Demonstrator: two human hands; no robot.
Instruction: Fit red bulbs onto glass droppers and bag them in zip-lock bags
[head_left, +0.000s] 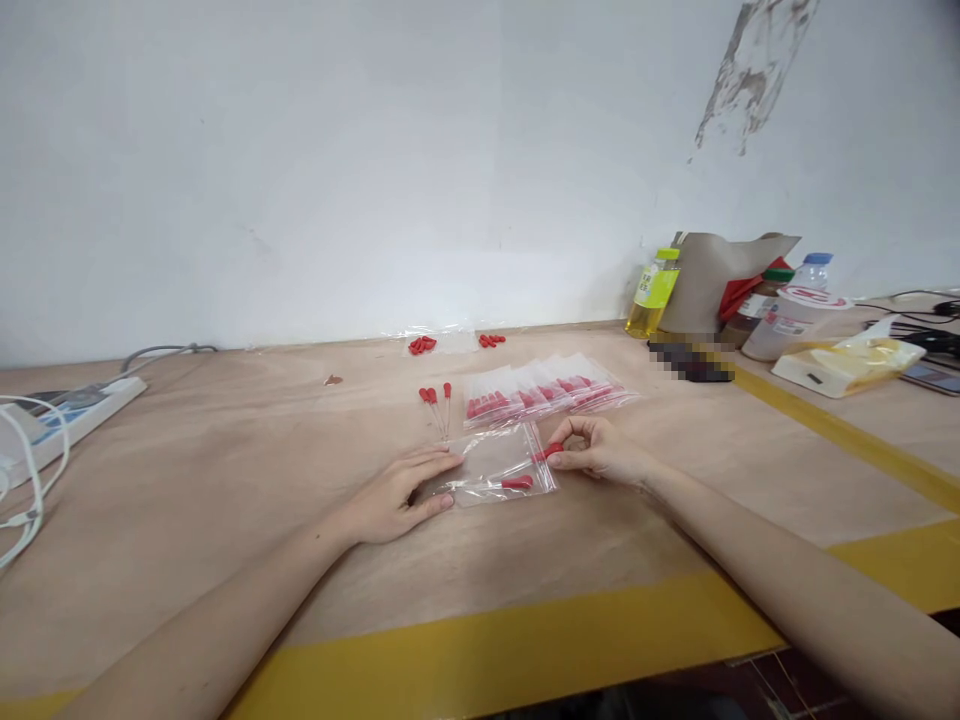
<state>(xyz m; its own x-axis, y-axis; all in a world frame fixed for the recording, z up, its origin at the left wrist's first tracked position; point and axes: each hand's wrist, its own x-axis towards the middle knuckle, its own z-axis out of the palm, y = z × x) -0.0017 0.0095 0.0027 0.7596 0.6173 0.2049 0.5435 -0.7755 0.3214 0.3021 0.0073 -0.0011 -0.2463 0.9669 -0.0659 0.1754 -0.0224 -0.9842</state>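
Note:
A clear zip bag [491,455] lies flat on the table with its mouth to the right. Inside its near side is a dropper with a red rubber bulb [517,482]. My right hand [596,452] pinches the red bulb of another dropper [553,450] at the bag's mouth; its thin stem reaches into the bag. My left hand [405,490] rests at the bag's left end, fingers stretched out and thumb apart, holding it down. Just beyond the bag lie several loose red-bulbed droppers [431,396]. Behind it are overlapping filled zip bags [547,388] with red bulbs showing.
Loose red bulbs [422,345] lie on clear plastic by the wall. On the right stand a yellow-green bottle [652,293], a lidded cup [791,322] and a tissue pack [844,365]. A power strip [82,425] with white cables is at left. Yellow tape [525,650] lines the front edge.

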